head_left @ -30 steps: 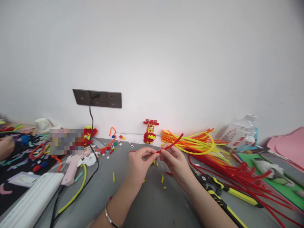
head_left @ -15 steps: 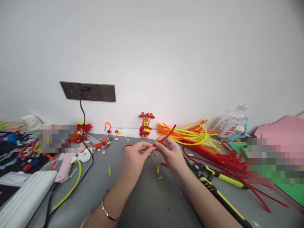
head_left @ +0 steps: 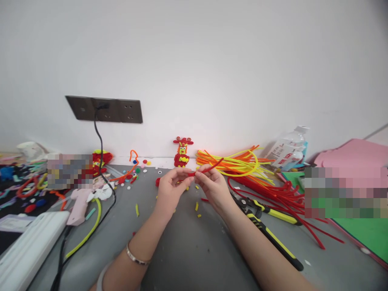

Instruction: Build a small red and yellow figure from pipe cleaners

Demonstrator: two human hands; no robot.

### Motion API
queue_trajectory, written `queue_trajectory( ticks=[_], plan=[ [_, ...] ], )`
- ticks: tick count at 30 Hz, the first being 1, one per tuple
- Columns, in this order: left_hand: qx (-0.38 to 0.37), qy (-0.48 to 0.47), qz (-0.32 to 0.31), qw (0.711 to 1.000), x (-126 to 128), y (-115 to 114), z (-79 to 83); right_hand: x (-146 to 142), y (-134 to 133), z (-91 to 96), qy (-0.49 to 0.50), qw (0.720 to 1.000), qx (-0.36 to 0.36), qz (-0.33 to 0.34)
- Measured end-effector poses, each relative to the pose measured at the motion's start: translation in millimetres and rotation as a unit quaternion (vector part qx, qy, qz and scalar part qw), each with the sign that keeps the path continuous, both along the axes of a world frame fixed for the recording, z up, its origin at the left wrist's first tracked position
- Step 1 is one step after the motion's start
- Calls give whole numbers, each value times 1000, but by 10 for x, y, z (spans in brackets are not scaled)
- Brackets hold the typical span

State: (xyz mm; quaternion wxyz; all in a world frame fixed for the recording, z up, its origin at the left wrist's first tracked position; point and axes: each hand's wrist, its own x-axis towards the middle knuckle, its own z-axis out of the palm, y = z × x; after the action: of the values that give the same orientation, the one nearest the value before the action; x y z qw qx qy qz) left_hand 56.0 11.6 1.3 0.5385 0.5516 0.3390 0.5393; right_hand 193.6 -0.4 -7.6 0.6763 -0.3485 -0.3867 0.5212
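Both hands meet over the middle of the grey table, pinching one red pipe cleaner (head_left: pixel 216 165). My left hand (head_left: pixel 170 190) has its thumb and forefinger closed on the left end. Closed close beside it, my right hand (head_left: pixel 214 188) grips the same pipe cleaner, whose free end slants up to the right. The part between the fingertips is mostly hidden. Just behind my hands stands a small red and yellow figure (head_left: pixel 182 155) with a winged red hat. Something red and fuzzy (head_left: pixel 158 182) shows behind my left hand.
Bundles of yellow and orange pipe cleaners (head_left: pixel 236 161) and red pipe cleaners (head_left: pixel 273 196) lie right, beside yellow-black pliers (head_left: pixel 269 234). A clear bottle (head_left: pixel 287 149) leans behind them. Left are a pink glue gun (head_left: pixel 78 206), its black cord (head_left: pixel 101 149) and scattered pompoms (head_left: pixel 138 170).
The view has shifted slightly, moving the scene up and left. My fingertips have slid along the red pipe cleaner, and its free end now lies flatter.
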Motion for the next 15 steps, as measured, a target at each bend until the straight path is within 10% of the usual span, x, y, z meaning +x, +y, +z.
queue_trajectory(
  ticks=[15],
  plan=[
    [-70,-118,4,990,13,35,-20,-31,-33,5,-49,998,16,46]
  ],
)
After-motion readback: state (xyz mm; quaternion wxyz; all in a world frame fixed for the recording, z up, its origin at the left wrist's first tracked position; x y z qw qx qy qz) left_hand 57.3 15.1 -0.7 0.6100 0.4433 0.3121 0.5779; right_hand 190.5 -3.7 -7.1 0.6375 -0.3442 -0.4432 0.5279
